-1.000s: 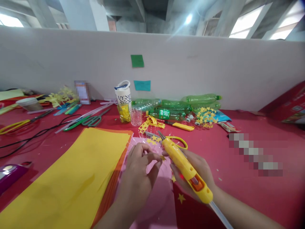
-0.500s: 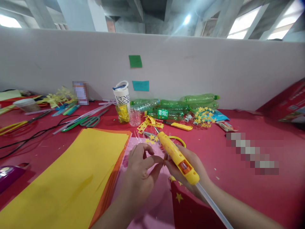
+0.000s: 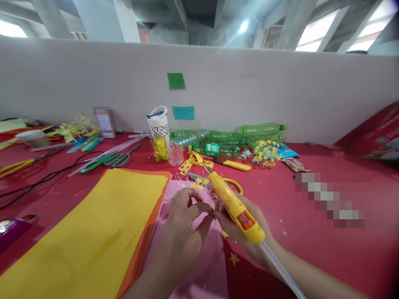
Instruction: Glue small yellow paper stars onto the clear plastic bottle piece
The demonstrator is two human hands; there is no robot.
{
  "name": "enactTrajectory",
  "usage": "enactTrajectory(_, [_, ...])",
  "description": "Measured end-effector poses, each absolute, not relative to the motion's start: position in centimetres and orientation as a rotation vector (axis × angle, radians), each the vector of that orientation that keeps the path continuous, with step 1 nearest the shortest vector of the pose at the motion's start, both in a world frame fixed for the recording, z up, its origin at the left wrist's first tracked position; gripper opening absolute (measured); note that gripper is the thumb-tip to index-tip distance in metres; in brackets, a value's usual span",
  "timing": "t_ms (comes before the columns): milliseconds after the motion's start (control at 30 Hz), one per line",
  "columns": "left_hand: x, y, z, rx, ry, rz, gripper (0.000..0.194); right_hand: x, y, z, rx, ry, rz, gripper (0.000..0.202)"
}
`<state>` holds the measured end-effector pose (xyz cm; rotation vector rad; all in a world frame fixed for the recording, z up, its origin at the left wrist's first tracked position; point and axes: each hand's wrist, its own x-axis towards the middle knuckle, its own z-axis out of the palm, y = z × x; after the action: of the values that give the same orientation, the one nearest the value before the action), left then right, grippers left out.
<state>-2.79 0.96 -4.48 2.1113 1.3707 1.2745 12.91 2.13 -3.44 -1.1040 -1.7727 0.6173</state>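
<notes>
My right hand (image 3: 246, 220) holds a yellow hot glue gun (image 3: 232, 201), its metal nozzle pointing up and away and a long translucent glue stick (image 3: 282, 265) coming out of its back end. The thumb and a finger of my left hand (image 3: 185, 222) are pinched together, meeting the right fingertips. Whatever lies between them is too small to make out. Just beyond the hands, small yellow stars (image 3: 199, 182) and scissors with a yellow handle (image 3: 233, 185) lie partly hidden by the glue gun. Pink paper (image 3: 199, 270) lies beneath my left hand.
Yellow sheets (image 3: 93, 224) over orange ones fill the left front. Farther back stand a white patterned cup (image 3: 158, 126) and a clear ridged plastic piece (image 3: 176, 153). Green bottles (image 3: 224, 139), a yellow cutter knife (image 3: 237, 165) and a cluster of stars (image 3: 267, 153) lie near the partition.
The glue gun has shifted slightly right and down, its nozzle turning a little to the right. Both hands keep their fingertips together in nearly the same spot.
</notes>
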Motion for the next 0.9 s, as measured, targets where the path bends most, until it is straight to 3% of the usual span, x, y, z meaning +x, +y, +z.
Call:
enactTrajectory(233, [-2.8, 1.1, -4.6, 2.123, 1.379, 1.279, 0.016, 12.8, 1.4, -2.6, -1.125, -1.644, 0.850, 0.008])
enactTrajectory(567, [-3.0, 0.9, -4.2, 2.107, 1.392, 1.261, 0.013, 14.0, 1.6, -1.7, -0.988, -1.813, 0.423, 0.010])
enactTrajectory(900, [-3.9, 1.2, -3.0, 2.246, 1.535, 1.304, 0.007, 14.5, 1.5, -1.3, -1.100, -1.711, 0.500, 0.014])
